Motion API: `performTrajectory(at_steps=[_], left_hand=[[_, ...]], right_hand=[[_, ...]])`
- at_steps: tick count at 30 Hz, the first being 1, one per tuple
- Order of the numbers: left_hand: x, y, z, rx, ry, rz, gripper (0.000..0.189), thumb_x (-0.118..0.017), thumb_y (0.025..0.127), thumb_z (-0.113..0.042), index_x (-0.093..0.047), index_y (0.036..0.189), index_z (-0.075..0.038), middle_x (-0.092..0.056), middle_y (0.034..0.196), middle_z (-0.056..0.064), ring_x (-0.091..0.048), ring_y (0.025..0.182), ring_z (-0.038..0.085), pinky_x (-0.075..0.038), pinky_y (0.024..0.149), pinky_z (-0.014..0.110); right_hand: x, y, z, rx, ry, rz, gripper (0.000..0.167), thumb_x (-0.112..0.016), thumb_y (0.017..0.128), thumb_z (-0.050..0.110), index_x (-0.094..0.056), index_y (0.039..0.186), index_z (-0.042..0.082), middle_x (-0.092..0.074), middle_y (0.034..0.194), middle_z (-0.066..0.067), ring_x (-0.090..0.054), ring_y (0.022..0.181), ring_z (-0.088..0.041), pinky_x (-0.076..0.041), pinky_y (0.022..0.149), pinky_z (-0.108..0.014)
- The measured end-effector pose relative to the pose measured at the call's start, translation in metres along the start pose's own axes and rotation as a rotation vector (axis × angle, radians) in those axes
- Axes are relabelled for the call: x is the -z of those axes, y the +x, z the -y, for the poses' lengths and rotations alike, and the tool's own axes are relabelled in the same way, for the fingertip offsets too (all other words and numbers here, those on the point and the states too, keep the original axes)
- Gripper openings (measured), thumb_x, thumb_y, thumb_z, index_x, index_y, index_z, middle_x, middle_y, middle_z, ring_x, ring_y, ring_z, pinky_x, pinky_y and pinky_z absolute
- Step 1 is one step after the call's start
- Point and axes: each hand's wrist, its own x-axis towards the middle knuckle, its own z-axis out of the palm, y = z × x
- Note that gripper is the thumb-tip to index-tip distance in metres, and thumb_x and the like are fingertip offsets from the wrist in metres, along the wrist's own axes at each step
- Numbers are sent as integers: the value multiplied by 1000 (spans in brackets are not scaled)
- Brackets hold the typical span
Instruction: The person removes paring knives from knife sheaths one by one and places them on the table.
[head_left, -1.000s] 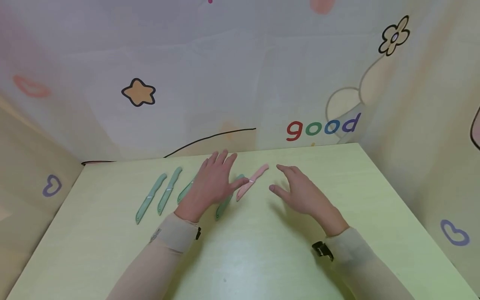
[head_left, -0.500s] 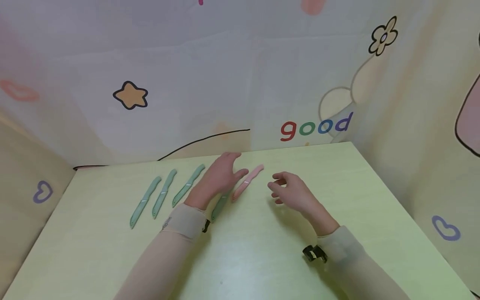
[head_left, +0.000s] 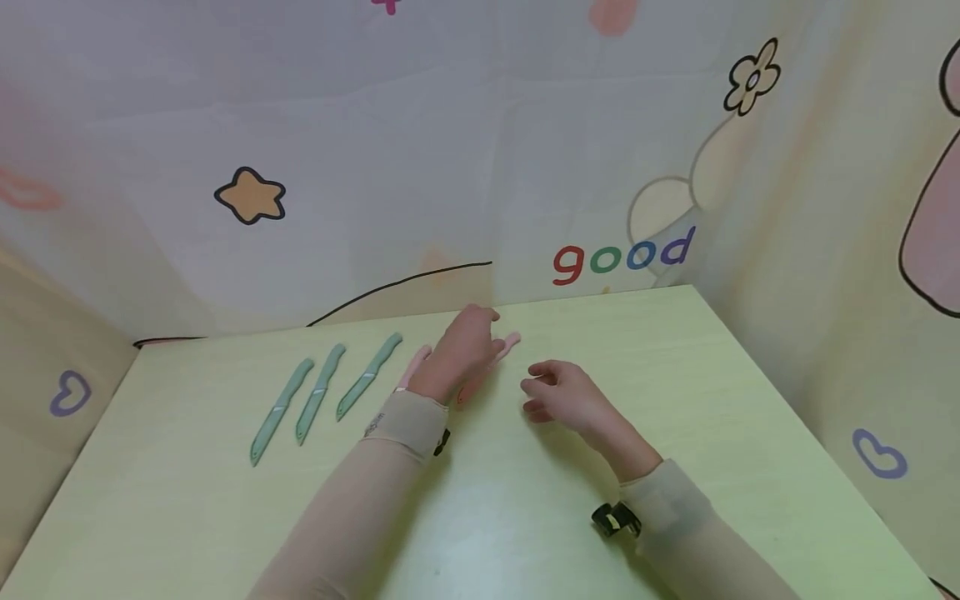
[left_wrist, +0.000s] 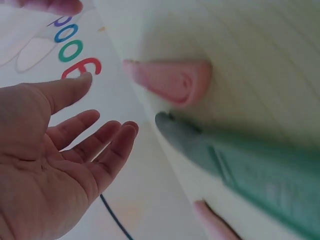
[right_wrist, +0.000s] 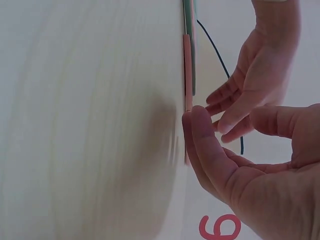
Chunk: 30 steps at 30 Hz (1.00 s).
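Note:
My left hand (head_left: pixel 467 350) hovers over the right end of a row of knives, fingers relaxed with nothing in them. Beneath it lies a pink knife (head_left: pixel 512 340), partly covered by the hand. Another pink knife (head_left: pixel 416 362) shows its handle left of the wrist. In the left wrist view a green knife (left_wrist: pixel 260 175) lies between the two pink ones; the head view hides it behind the hand. My right hand (head_left: pixel 566 396) holds nothing, its fingers loosely bent above the table, right of the pink knife.
Three green knives, the leftmost (head_left: pixel 279 417), the middle one (head_left: pixel 321 393) and the third (head_left: pixel 369 377), lie slanted on the left of the pale table (head_left: pixel 480 517). A printed curtain (head_left: pixel 375 167) rises along the table's back and sides.
My left hand has moved right along the row, uncovering the third green knife and a pink handle. The right hand's fingers have bent inward and it has come slightly nearer. The view has shifted slightly.

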Motion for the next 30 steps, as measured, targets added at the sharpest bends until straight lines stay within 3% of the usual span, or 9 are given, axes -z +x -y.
performTrajectory(at_steps=[5, 11, 18, 24, 27, 30], left_hand=[[-14, 11, -4, 43, 22, 3, 47, -67, 107, -32, -64, 138, 3, -62, 136, 17, -61, 123, 31, -48, 108, 42], [-25, 20, -13, 49, 145, 30, 29, -60, 110, -25, -69, 120, 1, -62, 120, 17, -62, 102, 31, -54, 91, 42], [-31, 22, -20, 86, 200, 69, 26, -54, 112, -21, -73, 118, -4, -65, 117, 16, -64, 102, 30, -53, 82, 38], [-27, 21, -20, 138, 133, 96, 22, -55, 111, -19, -69, 102, -4, -62, 96, 10, -55, 74, 23, -43, 60, 31], [-24, 21, -19, 152, 54, 139, 25, -53, 112, -18, -59, 91, -5, -48, 83, 5, -42, 65, 19, -36, 57, 29], [-20, 18, -18, 158, -49, 168, 29, -50, 113, -19, -50, 86, -7, -40, 78, 4, -37, 63, 17, -36, 59, 29]], right_hand=[[-4, -2, -1, -13, 9, 11, 51, -60, 109, 22, -49, 150, -7, -65, 136, -22, -74, 103, -29, -60, 93, -41], [-6, -4, 0, -4, 34, 38, 51, -59, 109, 20, -49, 148, -10, -65, 136, -25, -74, 104, -33, -60, 93, -42], [-11, -3, 1, -9, 93, 81, 51, -58, 109, 18, -48, 148, -12, -63, 136, -26, -74, 105, -34, -61, 91, -41], [-15, -2, -1, -16, 172, 97, 53, -58, 108, 15, -44, 150, -14, -61, 135, -27, -73, 107, -34, -61, 92, -40], [-15, 0, -3, -13, 224, 104, 54, -58, 108, 13, -42, 150, -15, -63, 134, -28, -73, 109, -34, -59, 95, -41], [-16, 2, -5, -10, 282, 124, 51, -58, 108, 11, -44, 148, -17, -66, 131, -28, -72, 111, -33, -59, 97, -42]])
